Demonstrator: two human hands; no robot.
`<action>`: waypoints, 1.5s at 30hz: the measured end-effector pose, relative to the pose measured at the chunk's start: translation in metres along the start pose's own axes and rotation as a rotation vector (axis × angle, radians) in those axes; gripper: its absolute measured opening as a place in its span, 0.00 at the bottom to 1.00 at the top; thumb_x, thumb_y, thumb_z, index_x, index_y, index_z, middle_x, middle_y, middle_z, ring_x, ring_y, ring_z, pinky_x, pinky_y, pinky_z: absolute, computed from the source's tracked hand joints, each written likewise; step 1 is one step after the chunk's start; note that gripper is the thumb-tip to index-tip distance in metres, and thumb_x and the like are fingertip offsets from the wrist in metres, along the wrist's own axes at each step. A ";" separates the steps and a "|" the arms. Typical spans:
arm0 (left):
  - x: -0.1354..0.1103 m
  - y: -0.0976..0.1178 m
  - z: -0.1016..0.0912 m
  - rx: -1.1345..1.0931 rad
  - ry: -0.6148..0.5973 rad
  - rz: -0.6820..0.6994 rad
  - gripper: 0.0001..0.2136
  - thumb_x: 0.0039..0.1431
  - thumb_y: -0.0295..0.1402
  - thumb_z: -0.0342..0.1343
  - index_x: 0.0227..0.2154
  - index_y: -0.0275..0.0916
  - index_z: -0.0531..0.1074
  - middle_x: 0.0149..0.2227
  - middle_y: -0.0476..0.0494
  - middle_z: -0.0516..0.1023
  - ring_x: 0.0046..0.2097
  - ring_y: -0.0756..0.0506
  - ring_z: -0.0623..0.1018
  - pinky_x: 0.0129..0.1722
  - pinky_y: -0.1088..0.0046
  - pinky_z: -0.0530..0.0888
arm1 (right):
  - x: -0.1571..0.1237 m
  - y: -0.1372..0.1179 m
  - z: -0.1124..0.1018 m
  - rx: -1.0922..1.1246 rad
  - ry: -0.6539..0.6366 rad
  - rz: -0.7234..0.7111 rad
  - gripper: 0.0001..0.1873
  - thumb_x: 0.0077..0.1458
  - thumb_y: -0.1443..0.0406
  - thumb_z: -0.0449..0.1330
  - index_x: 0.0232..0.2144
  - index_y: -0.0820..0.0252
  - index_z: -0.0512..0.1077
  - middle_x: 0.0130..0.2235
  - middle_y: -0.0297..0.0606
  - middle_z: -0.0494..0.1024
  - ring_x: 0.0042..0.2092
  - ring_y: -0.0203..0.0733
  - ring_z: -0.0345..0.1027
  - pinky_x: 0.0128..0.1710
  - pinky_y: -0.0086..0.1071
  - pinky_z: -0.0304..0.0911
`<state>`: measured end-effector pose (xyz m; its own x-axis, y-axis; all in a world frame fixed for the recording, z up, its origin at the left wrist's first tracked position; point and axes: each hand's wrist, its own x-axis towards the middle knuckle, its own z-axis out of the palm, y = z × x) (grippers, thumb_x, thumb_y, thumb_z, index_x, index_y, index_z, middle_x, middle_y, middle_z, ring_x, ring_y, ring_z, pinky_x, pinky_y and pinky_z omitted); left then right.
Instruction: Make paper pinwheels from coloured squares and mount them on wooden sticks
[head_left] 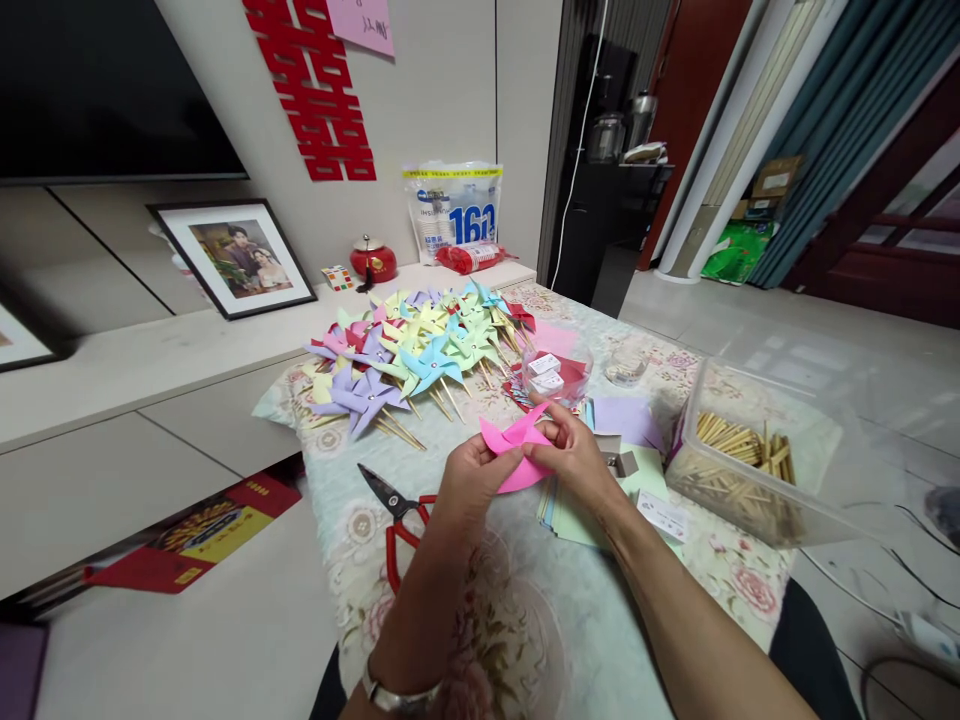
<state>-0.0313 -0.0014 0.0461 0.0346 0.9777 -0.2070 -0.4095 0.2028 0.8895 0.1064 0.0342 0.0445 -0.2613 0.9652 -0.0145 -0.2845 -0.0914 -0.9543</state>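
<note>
A pink paper square (pixel 512 455), partly folded into a pinwheel shape, is held over the table between both hands. My left hand (pixel 474 476) pinches its left side. My right hand (pixel 576 455) grips its right side with fingers curled on the folded corners. Red-handled scissors (pixel 395 520) lie on the flowered tablecloth (pixel 540 610) just left of my left hand. Under my right hand sits a stack of coloured paper squares (pixel 576 515).
A heap of finished paper pinwheels (pixel 420 355) on sticks covers the table's far side. A clear box of wooden sticks (pixel 739 465) stands at the right. A small clear tub (pixel 556 372) with white pieces is behind the hands. A low cabinet (pixel 150 400) runs along the left.
</note>
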 end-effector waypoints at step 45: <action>0.005 -0.012 -0.036 0.070 0.137 0.025 0.12 0.43 0.36 0.66 0.31 0.34 0.77 0.21 0.50 0.77 0.24 0.48 0.73 0.29 0.73 0.70 | -0.006 -0.008 -0.013 -0.787 -0.449 -0.408 0.12 0.62 0.63 0.60 0.45 0.45 0.81 0.64 0.39 0.63 0.67 0.52 0.53 0.65 0.53 0.47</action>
<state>-0.0595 -0.0014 0.0198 -0.1019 0.9669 -0.2339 -0.3435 0.1865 0.9204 0.1220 0.0319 0.0480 -0.6509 0.6892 0.3184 0.2204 0.5729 -0.7894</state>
